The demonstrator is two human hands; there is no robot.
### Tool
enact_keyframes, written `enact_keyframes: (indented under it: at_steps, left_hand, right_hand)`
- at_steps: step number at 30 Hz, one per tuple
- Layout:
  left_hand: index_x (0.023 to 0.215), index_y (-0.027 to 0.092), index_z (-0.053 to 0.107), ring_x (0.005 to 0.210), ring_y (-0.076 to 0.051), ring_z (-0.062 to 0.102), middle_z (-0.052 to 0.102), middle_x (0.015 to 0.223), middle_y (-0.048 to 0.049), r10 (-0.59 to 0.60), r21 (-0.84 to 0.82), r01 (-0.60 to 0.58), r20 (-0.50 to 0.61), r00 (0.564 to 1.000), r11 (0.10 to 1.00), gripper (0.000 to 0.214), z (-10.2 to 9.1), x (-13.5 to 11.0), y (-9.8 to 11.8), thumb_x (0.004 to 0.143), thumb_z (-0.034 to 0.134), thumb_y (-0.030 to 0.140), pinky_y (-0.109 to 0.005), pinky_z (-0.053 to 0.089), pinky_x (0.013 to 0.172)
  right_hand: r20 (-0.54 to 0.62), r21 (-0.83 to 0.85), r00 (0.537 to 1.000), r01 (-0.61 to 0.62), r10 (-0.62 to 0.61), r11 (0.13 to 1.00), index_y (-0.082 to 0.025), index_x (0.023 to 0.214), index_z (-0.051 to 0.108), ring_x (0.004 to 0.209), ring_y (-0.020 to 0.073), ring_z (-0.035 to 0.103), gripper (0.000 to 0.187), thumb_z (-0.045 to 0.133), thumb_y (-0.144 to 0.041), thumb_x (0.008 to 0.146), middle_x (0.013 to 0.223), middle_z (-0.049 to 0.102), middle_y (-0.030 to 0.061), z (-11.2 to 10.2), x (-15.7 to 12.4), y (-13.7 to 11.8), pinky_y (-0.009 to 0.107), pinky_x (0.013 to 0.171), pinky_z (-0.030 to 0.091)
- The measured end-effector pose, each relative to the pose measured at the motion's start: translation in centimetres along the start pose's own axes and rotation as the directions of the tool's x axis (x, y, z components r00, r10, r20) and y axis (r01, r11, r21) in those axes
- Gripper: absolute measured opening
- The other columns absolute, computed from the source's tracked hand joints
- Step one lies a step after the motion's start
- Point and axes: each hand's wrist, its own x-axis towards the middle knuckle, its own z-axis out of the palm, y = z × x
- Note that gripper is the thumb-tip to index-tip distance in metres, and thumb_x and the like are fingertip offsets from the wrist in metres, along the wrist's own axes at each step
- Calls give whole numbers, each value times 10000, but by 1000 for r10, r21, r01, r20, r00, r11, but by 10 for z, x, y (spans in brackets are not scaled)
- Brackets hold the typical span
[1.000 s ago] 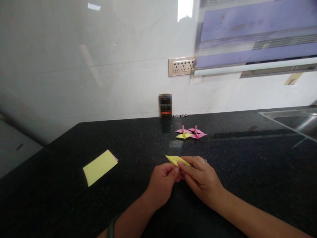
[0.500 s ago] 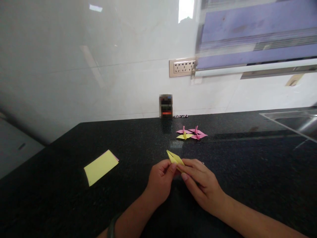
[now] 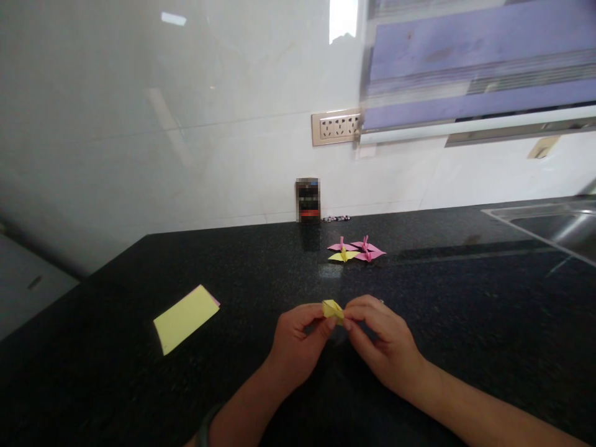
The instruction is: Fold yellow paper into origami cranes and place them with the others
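Observation:
A small piece of folded yellow paper (image 3: pixel 332 310) is held between my two hands, just above the dark counter. My left hand (image 3: pixel 300 344) pinches it from the left, thumb in front. From the right, the thumb and fingertips of my right hand (image 3: pixel 384 341) close on its edge. Fingers cover part of the paper's lower side. Beyond my hands stand a yellow paper crane (image 3: pixel 344 255) and several pink paper cranes (image 3: pixel 369 254), close together. To the left lies a stack of yellow paper (image 3: pixel 186 318), with a pink edge showing beneath.
The black speckled counter (image 3: pixel 251 267) meets a white tiled wall. Against it stands a dark, pixelated upright object (image 3: pixel 308 200) beside a beaded strand (image 3: pixel 336 218). A metal sink (image 3: pixel 559 226) is at the right, and a socket panel (image 3: pixel 338 126) is on the wall.
The yellow paper's pointed tip, which stuck up away from me, no longer shows; the piece looks shorter and turned. My right fingers have drawn back to its right edge. The view has shifted slightly.

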Motion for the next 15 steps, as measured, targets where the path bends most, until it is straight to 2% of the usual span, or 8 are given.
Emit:
enact_keyframes:
  at_steps: [4, 7, 10, 12, 13, 15]
  left_hand:
    - [804, 173, 656, 706, -138, 546, 627, 771, -24, -53, -74, 52, -6, 999, 996, 149, 1, 0, 2, 745, 525, 214, -236, 411, 659]
    - [736, 148, 663, 679, -131, 527, 615, 730, -26, -115, -158, 112, -10, 993, 981, 136, 1, 2, 4, 729, 547, 217, -231, 402, 637]
    - [693, 137, 658, 621, -110, 500, 591, 654, -12, -198, -274, 192, 7, 980, 942, 127, 1, 3, 3, 715, 566, 221, -218, 388, 597]
    - [696, 133, 656, 597, -103, 489, 579, 617, -6, -248, -350, 243, 32, 968, 905, 127, 2, 2, 1, 708, 575, 231, -215, 382, 580]
    - [701, 131, 656, 590, -101, 486, 575, 605, -5, -266, -380, 261, 39, 963, 887, 132, 2, 2, 0, 705, 578, 237, -216, 381, 576]
    - [712, 124, 656, 583, -100, 485, 570, 600, -8, -293, -421, 283, 42, 955, 862, 150, 4, 2, -3, 702, 580, 253, -218, 381, 573]
  right_hand:
    - [58, 53, 996, -74, 71, 996, -157, 759, 544, 685, 136, 497, 116, 438, -116, 783, 721, 520, 33, -2, 0, -3, 268, 619, 409]
    - [60, 78, 983, -180, 176, 981, -163, 720, 540, 647, 129, 493, 129, 437, -156, 797, 691, 510, 22, 1, 0, -1, 258, 593, 406]
    - [38, 135, 949, -315, 313, 939, -173, 725, 527, 611, 123, 494, 96, 468, -207, 792, 678, 513, 12, 6, 0, 2, 239, 549, 409]
    - [61, 214, 920, -390, 386, 895, -182, 817, 519, 610, 122, 512, 73, 483, -239, 788, 707, 537, 11, 8, 0, 3, 226, 526, 421]
    - [78, 245, 913, -408, 402, 879, -186, 868, 515, 625, 124, 525, 104, 480, -247, 792, 732, 553, 15, 9, 0, 3, 224, 531, 429]
    - [119, 235, 919, -394, 375, 889, -187, 833, 544, 643, 128, 536, 100, 475, -250, 796, 743, 570, 20, 8, 1, 3, 230, 558, 435]
